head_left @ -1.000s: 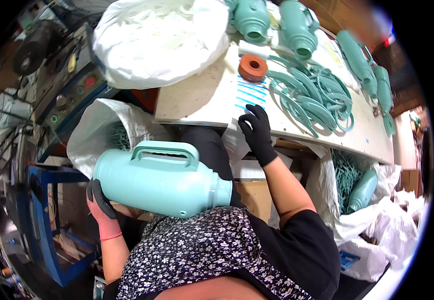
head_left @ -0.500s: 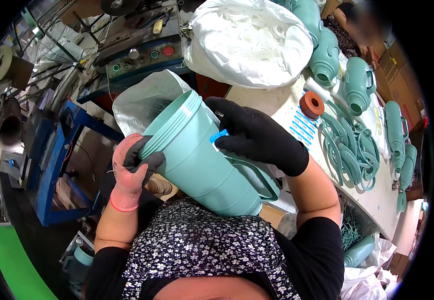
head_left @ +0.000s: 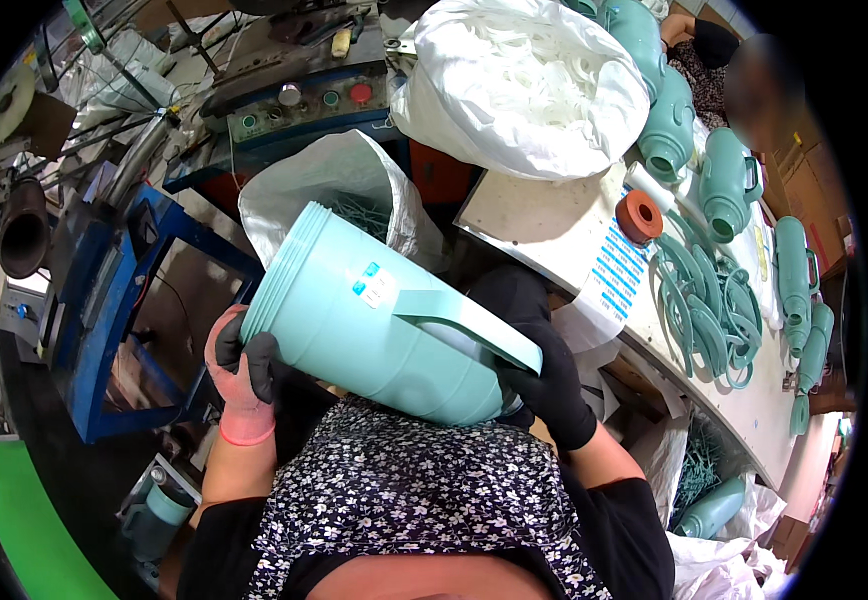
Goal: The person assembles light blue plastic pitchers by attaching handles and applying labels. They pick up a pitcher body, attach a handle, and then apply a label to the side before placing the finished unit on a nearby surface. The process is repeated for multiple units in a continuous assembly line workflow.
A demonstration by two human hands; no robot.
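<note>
A light green plastic thermos shell [head_left: 354, 340] lies slanted across my lap, its wide threaded end up to the left and its handle [head_left: 469, 325] facing up. A small blue-and-white sticker [head_left: 370, 284] is on its side, above the handle. My left hand [head_left: 242, 365], in a pink glove with dark fingertips, grips the threaded rim. My right hand [head_left: 544, 370], black-gloved, is closed about the lower end by the handle; part of its fingers is hidden behind the shell.
A sheet of blue stickers [head_left: 609, 275] hangs over the table edge beside a brown tape roll [head_left: 639, 216]. Green strips [head_left: 704, 310] and more thermos shells [head_left: 729, 185] lie rightward. A white sack of rings [head_left: 524, 90] stands behind. A blue metal frame [head_left: 104, 350] is left; another person sits far right.
The shell has turned, bringing its sticker and handle into view on top. My right hand has moved from beside the sticker down to the narrow end. My left hand stays on the rim.
</note>
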